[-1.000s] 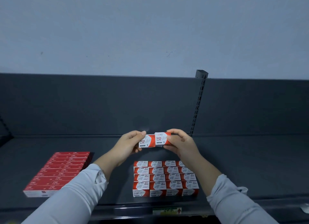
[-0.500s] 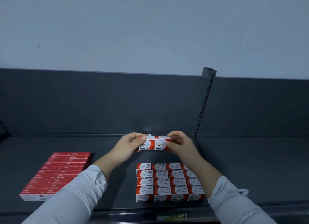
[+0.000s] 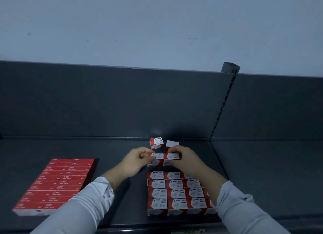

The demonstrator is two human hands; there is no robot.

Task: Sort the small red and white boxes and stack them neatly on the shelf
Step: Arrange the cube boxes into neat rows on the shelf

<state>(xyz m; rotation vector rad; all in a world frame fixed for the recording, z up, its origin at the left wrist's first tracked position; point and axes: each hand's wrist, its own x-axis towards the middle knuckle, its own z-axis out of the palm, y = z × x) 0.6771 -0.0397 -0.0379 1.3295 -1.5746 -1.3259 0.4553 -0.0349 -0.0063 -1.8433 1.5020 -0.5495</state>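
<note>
Pale scuffed wall (image 3: 157, 23), dark grey back panel (image 3: 104, 102), slotted upright (image 3: 222, 107), dim light

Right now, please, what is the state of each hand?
Left hand: closed, pinching the left box.
Right hand: closed, pinching the right box.

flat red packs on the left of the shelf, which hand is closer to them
Left. The left hand grips the small boxes to the right of the flat red packs; the right hand grips the same boxes from their far side, farther right.
</note>
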